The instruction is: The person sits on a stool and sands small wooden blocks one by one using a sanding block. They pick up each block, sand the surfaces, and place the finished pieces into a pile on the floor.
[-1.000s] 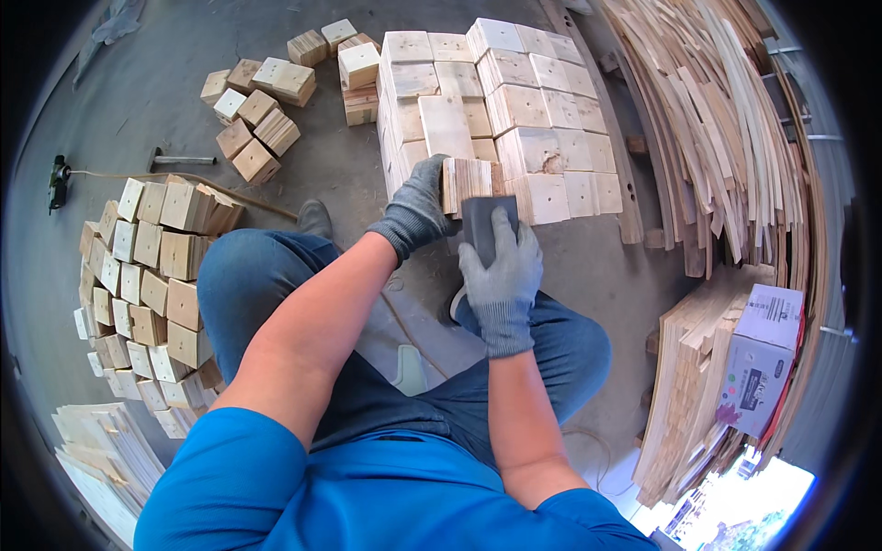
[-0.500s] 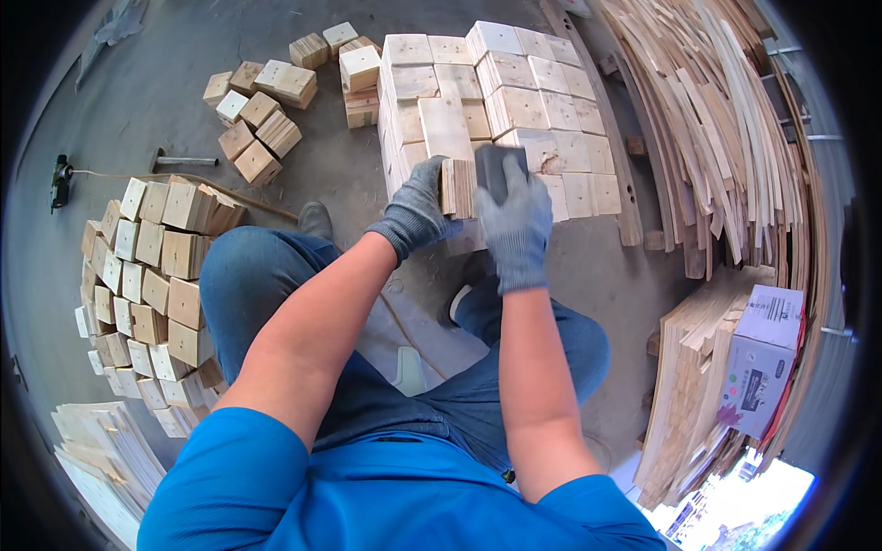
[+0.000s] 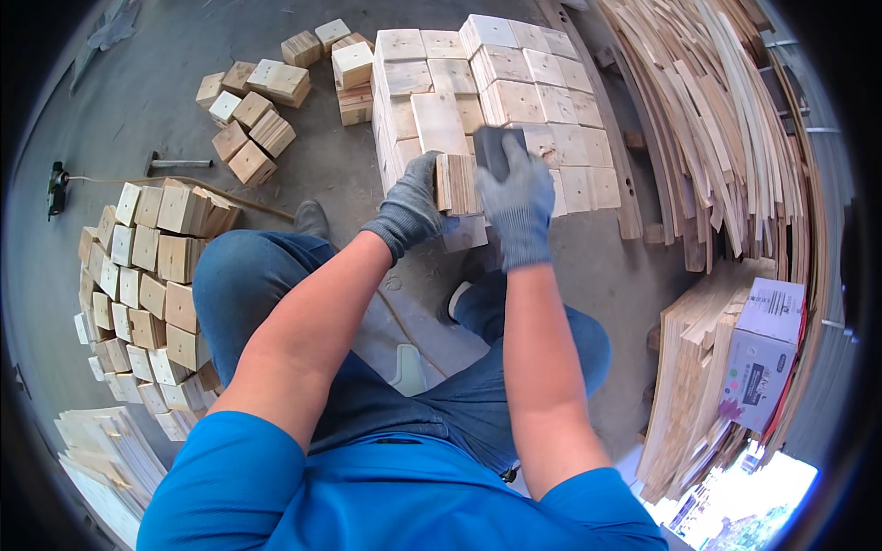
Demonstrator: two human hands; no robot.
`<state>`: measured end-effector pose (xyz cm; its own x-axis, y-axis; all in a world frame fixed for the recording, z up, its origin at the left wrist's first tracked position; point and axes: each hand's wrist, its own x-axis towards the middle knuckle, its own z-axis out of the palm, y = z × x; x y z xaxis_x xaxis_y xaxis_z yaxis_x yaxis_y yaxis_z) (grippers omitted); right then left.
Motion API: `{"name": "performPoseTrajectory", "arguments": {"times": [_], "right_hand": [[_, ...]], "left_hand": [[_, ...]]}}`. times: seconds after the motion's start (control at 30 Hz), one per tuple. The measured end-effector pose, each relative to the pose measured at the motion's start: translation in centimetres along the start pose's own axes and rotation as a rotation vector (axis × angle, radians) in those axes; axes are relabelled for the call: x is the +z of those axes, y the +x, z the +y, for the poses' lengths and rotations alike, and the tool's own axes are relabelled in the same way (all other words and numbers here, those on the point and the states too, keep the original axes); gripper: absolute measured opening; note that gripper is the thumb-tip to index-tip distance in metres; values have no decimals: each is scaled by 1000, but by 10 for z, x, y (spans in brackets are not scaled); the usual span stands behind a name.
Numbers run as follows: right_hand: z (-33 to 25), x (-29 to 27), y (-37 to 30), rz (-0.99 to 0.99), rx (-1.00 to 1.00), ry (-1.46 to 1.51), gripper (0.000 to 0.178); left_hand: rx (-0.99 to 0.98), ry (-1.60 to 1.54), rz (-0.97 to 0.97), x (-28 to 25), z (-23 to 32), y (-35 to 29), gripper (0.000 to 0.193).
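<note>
My left hand [image 3: 413, 204], in a grey knit glove, grips a bundle of thin wooden pieces [image 3: 457, 185] whose layered edges face me. My right hand [image 3: 518, 209], gloved alike, is closed on a dark grey rectangular block [image 3: 497, 153]. That block is just right of the bundle's far end; whether the two touch I cannot tell. Both hands are over the near edge of a large stack of pale wooden blocks [image 3: 533, 101]. A flat wooden piece [image 3: 467, 234] shows below the bundle.
More wooden blocks [image 3: 142, 294] are piled at my left, with a looser group [image 3: 250, 119] beyond. A hammer [image 3: 179, 163] and a dark green tool [image 3: 57, 188] with a hose lie on the floor. Long wood strips [image 3: 698, 147] and a carton [image 3: 767, 354] line the right side.
My right hand has moved slightly away from me with the dark grey block. My left hand keeps its grip on the wooden bundle. The whole view has shifted a little.
</note>
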<state>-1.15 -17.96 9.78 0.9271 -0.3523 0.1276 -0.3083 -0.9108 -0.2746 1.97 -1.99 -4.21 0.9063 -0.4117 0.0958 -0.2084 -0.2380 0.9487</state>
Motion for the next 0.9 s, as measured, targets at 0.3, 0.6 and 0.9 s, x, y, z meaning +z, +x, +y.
{"name": "performPoseTrajectory", "arguments": {"times": [0.3,0.6,0.9], "right_hand": [[0,-2,-11,27,-31,89,72],[27,-10,-119,46,-22,111,74],[9,3,13,4,-39,66,70]], "left_hand": [[52,-31,17,3,-17,1,105],[-9,58,2,-5,13,-1,98],[24,-134,-16,0,1,0,103]]}}
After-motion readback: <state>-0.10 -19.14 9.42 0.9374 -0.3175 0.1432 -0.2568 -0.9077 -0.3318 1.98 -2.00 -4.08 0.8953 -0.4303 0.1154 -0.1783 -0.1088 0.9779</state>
